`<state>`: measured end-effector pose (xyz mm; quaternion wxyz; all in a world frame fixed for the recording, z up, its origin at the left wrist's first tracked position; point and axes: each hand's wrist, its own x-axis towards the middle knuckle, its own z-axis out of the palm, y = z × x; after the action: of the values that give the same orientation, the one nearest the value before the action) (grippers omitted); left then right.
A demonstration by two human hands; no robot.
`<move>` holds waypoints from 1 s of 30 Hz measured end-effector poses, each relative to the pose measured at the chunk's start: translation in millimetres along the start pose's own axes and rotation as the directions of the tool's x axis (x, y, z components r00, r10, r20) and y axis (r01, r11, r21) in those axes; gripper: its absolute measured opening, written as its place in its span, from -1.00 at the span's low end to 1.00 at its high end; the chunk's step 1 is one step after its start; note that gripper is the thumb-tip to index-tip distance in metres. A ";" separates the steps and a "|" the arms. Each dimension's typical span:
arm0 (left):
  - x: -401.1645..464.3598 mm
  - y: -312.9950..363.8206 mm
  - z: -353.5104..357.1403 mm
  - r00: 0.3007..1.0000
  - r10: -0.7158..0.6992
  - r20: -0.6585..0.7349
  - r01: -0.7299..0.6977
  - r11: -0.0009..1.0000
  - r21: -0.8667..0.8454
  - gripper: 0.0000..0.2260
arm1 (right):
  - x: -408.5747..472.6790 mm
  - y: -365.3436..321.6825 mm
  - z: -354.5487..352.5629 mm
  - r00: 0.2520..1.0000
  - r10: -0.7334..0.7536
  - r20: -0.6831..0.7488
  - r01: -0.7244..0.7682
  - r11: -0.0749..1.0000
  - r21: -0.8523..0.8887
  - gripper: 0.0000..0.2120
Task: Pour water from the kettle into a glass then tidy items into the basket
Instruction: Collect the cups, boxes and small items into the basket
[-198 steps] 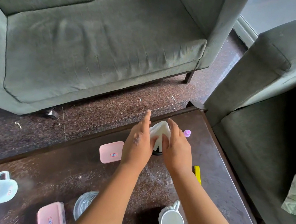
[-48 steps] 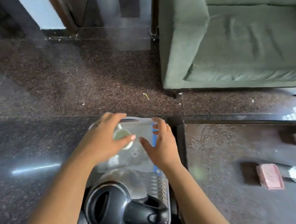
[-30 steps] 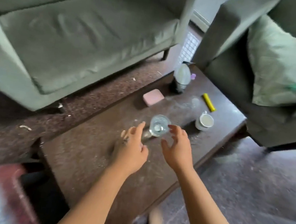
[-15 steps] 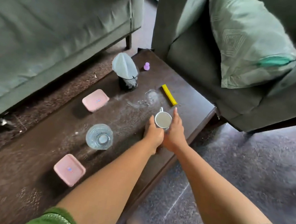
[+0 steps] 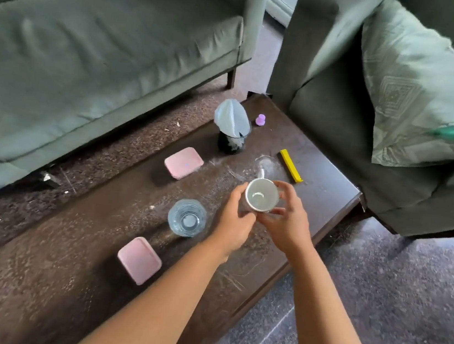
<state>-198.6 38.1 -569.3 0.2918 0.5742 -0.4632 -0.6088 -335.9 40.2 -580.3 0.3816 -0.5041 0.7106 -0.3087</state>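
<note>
Both hands hold a white mug (image 5: 261,196) upright, lifted a little above the dark table (image 5: 68,275). My left hand (image 5: 233,223) grips its left side and my right hand (image 5: 288,223) wraps its right side. A clear glass with water (image 5: 186,220) stands just left of my left hand. Two pink lidded boxes lie on the table, one near (image 5: 139,259) and one farther back (image 5: 183,162). The kettle and the basket are out of view.
At the far end of the table stand a dark holder with white paper (image 5: 231,127), a small purple cap (image 5: 260,119) and a yellow stick (image 5: 291,165). A green sofa (image 5: 93,38) lies to the left, an armchair with a cushion (image 5: 421,90) to the right.
Half a second ago both hands closed round the mug on the table; now it is raised slightly and nearer. Earlier I was at the basket with the kettle.
</note>
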 end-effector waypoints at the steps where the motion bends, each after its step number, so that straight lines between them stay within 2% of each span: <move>1: -13.1 1.4 -18.5 0.998 0.040 -0.045 -0.039 0.999 0.023 -0.49 | -8.6 -17.9 12.3 0.999 -0.043 0.022 0.044 0.999 -0.022 -0.38; 2: -26.6 2.2 -38.8 0.991 0.090 -0.095 -0.087 0.996 0.031 -0.49 | -18.4 -37.2 27.4 0.994 -0.096 0.048 0.098 0.995 -0.028 -0.39; 5: -71.1 0.5 -115.3 0.965 0.120 -0.232 -0.107 0.992 0.068 -0.52 | -53.6 -92.0 81.8 0.969 -0.199 0.148 0.203 0.979 -0.014 -0.38; 8: -130.6 -9.6 -196.7 0.928 0.115 -0.355 -0.073 0.989 0.130 -0.39 | -97.5 -142.3 144.4 0.913 -0.324 0.250 0.340 0.940 -0.026 -0.40; 10: -178.7 -12.9 -249.0 0.896 0.117 -0.428 -0.022 0.975 0.221 -0.35 | -134.0 -178.6 188.6 0.848 -0.411 0.335 0.433 0.901 0.012 -0.43; 13: -249.4 -14.7 -322.5 0.859 0.092 -0.503 0.143 0.902 0.408 -0.38 | -191.3 -227.9 253.8 0.752 -0.480 0.451 0.495 0.864 0.095 -0.46; 18: -360.4 -32.6 -427.5 0.814 0.040 -0.580 0.278 0.849 0.450 -0.43 | -275.7 -287.9 354.6 0.661 -0.506 0.554 0.512 0.844 0.160 -0.55; 22: -424.7 -66.6 -495.5 0.834 -0.125 -0.538 0.322 0.901 0.290 -0.45 | -328.3 -309.6 420.4 0.567 -0.491 0.662 0.555 0.821 0.134 -0.50; 24: -434.9 -93.4 -522.6 0.856 -0.246 -0.454 0.356 0.918 0.173 -0.48 | -343.7 -303.7 447.8 0.544 -0.477 0.691 0.607 0.792 0.069 -0.45; 26: -432.3 -119.8 -542.0 0.880 -0.339 -0.332 0.387 0.917 0.091 -0.43 | -350.1 -289.9 467.7 0.556 -0.454 0.696 0.637 0.771 -0.006 -0.38; 28: -425.4 -132.2 -550.5 0.888 -0.394 -0.238 0.432 0.892 0.136 -0.34 | -352.6 -274.9 483.1 0.588 -0.398 0.704 0.622 0.779 -0.079 -0.35; 30: -418.3 -138.8 -553.8 0.880 -0.430 -0.199 0.472 0.837 0.278 -0.42 | -356.2 -266.9 497.7 0.619 -0.357 0.700 0.624 0.764 -0.162 -0.37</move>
<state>434.0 338.1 -465.7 0.0726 0.7446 -0.3868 -0.5392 288.7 272.1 -536.0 0.3863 -0.8204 0.4162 -0.0668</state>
